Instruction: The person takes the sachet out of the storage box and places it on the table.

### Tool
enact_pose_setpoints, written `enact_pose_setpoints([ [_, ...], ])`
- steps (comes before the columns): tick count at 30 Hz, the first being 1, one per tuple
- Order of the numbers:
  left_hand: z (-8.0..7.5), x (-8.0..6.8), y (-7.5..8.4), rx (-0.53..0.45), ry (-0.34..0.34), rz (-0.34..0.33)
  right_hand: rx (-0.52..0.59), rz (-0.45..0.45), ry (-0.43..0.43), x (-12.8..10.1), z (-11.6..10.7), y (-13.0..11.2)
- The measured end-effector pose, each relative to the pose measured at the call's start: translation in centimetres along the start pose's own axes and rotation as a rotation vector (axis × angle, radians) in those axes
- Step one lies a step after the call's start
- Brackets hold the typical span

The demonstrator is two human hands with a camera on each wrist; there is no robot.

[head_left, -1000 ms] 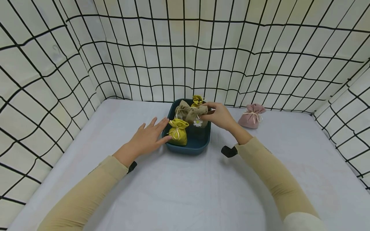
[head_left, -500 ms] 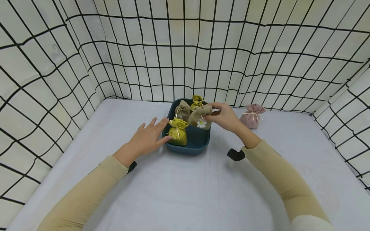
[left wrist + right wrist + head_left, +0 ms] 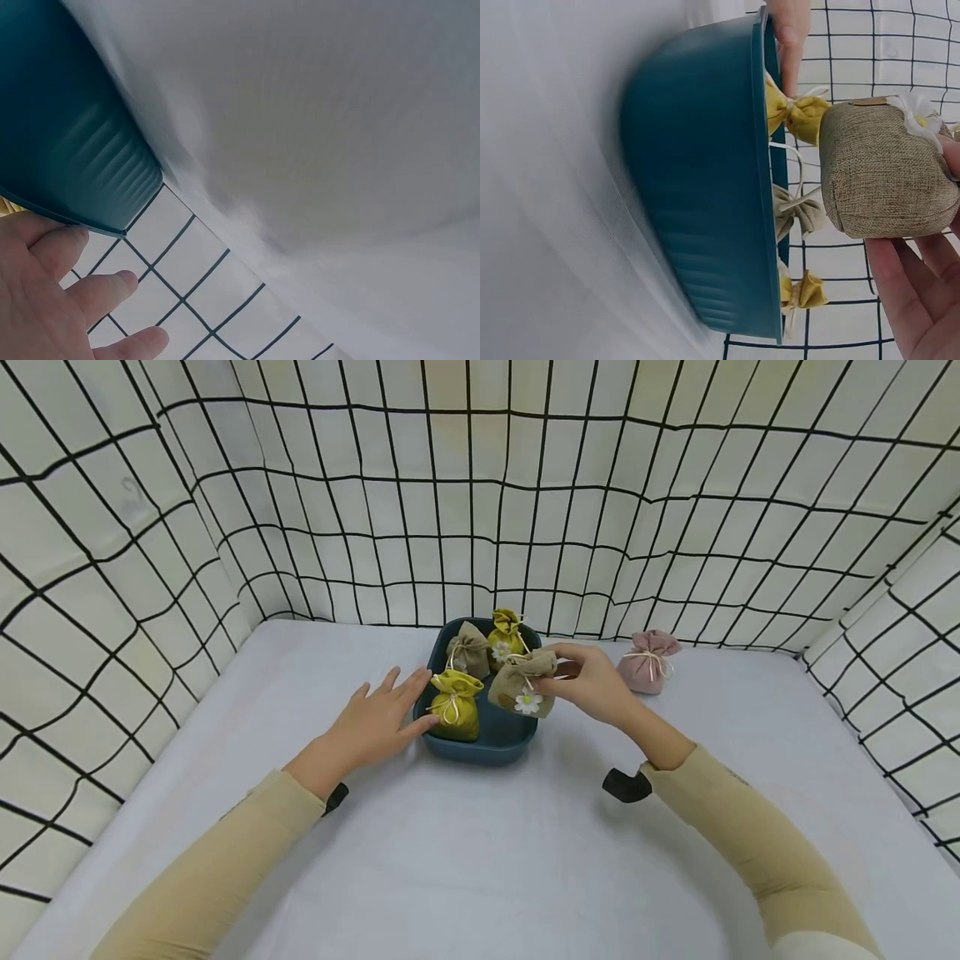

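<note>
The left hand (image 3: 372, 723) rests flat, fingers straight, against the left rim of the blue tub (image 3: 495, 745), which holds three small pouches. The right hand (image 3: 595, 682) pinches a tan pouch (image 3: 522, 682) above the tub's right side; farther right lies a pink pouch (image 3: 647, 662)

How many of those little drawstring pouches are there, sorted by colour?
Yellow pouches: 2
Tan burlap pouches: 2, one in the tub, one held by the right hand
Pink pouch: 1
Total: 5
</note>
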State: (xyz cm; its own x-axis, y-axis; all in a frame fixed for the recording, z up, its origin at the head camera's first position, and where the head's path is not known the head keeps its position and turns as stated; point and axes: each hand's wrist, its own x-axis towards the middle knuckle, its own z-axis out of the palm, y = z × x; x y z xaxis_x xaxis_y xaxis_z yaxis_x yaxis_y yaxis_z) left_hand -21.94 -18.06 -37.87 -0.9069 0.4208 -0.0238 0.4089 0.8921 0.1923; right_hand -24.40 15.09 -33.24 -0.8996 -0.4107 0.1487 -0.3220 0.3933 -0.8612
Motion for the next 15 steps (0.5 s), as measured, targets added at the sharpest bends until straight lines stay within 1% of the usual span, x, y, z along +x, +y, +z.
enact_pose_setpoints([
  [4,0.0,0.0,0.0,-0.001,0.006,0.008,-0.016,-0.005,-0.006,-0.7,-0.5,-0.3],
  [9,0.0,0.1,0.0,-0.007,0.003,0.006,0.004,-0.018,-0.023,-1.3,-1.5,-0.2],
  [15,-0.1,0.0,0.1,-0.009,-0.004,-0.003,0.005,0.018,-0.015,-2.1,-2.6,0.0],
])
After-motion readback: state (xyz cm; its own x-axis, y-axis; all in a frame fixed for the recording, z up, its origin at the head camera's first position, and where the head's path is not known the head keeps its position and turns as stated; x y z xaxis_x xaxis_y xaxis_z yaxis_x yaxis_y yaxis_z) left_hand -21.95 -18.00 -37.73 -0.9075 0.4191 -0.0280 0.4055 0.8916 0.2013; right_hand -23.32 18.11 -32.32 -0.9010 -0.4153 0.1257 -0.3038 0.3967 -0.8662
